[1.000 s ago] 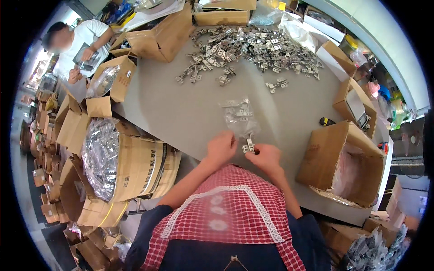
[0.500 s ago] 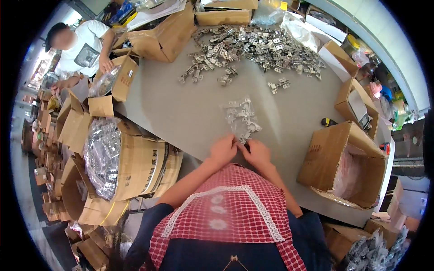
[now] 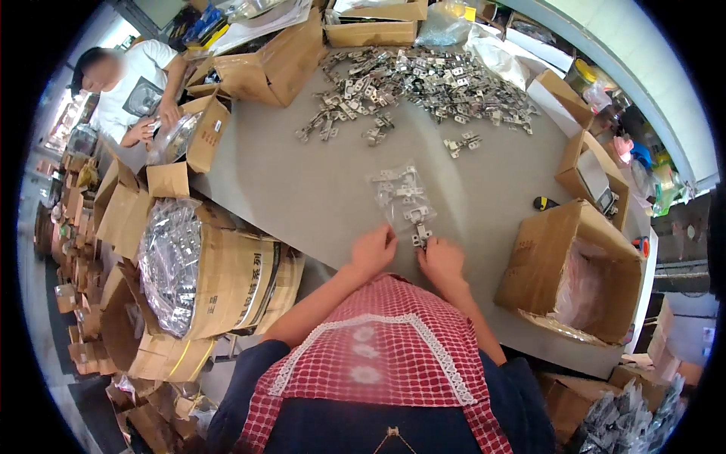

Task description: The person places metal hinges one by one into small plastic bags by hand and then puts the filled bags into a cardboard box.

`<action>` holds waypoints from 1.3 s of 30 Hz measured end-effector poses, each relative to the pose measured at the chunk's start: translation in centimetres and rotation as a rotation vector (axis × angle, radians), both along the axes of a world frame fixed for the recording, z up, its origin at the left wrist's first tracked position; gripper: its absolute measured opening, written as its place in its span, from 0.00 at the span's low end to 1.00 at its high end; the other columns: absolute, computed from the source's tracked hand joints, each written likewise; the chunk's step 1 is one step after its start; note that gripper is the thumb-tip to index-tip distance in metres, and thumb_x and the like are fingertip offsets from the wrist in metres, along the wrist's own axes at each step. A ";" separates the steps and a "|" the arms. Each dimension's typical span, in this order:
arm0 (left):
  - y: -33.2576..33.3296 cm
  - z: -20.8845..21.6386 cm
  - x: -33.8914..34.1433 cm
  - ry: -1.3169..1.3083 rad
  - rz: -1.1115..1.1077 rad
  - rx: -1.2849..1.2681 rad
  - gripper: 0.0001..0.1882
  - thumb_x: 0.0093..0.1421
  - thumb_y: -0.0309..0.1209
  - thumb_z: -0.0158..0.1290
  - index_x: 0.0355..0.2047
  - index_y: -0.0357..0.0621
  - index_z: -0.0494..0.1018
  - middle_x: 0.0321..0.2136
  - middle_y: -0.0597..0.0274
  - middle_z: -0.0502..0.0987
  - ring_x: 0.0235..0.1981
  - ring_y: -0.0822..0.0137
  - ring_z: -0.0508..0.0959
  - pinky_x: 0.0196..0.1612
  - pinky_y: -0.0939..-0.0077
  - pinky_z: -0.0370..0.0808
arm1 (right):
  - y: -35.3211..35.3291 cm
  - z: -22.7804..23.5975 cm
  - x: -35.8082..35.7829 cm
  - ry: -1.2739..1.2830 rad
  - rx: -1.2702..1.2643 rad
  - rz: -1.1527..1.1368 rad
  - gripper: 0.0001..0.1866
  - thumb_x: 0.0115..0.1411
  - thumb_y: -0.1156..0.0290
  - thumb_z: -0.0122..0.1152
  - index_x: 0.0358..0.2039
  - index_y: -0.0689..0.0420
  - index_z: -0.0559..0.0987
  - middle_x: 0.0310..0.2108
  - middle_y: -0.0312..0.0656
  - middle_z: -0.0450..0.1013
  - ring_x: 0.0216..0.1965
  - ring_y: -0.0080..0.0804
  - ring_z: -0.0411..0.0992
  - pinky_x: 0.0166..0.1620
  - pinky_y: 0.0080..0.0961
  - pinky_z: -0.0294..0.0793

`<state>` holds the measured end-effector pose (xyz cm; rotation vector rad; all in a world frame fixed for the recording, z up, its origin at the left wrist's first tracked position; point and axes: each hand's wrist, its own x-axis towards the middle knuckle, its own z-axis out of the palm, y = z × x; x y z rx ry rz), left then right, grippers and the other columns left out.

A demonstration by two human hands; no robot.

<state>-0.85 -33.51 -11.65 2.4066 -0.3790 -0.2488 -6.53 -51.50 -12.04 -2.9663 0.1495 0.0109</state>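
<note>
A clear plastic bag (image 3: 383,198) with several metal cabinet hinges (image 3: 408,194) in it lies flat on the grey table in front of me. At the bag's near edge, the closed fingers of my left hand (image 3: 372,251) seem to pinch the plastic; the exact grip is too small to see. My right hand (image 3: 442,259) is closed on a metal hinge (image 3: 421,236), which sticks out past the fingertips by the bag's near right corner. Farther off, a large heap of loose hinges (image 3: 446,83) covers the far part of the table, with a few strays (image 3: 463,144) nearer.
An open cardboard box (image 3: 529,257) stands on the table at right, a yellow-black tool (image 3: 544,203) behind it. At left, a carton (image 3: 234,280) holds bagged metal parts (image 3: 170,265). Beyond it, a co-worker (image 3: 140,91) in a white shirt handles a plastic bag in a box (image 3: 208,135).
My right hand has moved slightly right and apart from my left, and a hinge now shows at its fingertips. The co-worker's hands have come together over the box.
</note>
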 end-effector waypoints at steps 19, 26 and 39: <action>0.8 -1.0 -0.1 -0.021 -0.064 -0.090 0.10 0.53 0.34 0.57 0.32 0.43 0.73 0.27 0.52 0.79 0.28 0.50 0.80 0.31 0.60 0.75 | 1.2 -1.4 1.7 -0.307 0.478 0.330 0.09 0.51 0.72 0.57 0.34 0.57 0.75 0.35 0.44 0.74 0.36 0.46 0.73 0.41 0.43 0.71; 1.1 -0.1 -0.5 0.044 -0.077 -0.219 0.11 0.55 0.34 0.59 0.32 0.39 0.72 0.25 0.54 0.79 0.25 0.59 0.79 0.30 0.69 0.75 | 0.3 -2.6 1.4 -0.107 0.421 0.417 0.26 0.44 0.75 0.57 0.49 0.59 0.74 0.55 0.52 0.65 0.60 0.54 0.58 0.62 0.53 0.54; 0.9 -2.3 1.3 0.642 0.152 -0.656 0.09 0.57 0.34 0.52 0.28 0.41 0.75 0.23 0.64 0.77 0.22 0.73 0.74 0.23 0.80 0.69 | 1.3 0.1 -0.5 0.512 1.794 -0.400 0.16 0.61 0.61 0.58 0.40 0.62 0.77 0.33 0.39 0.76 0.25 0.25 0.72 0.27 0.20 0.72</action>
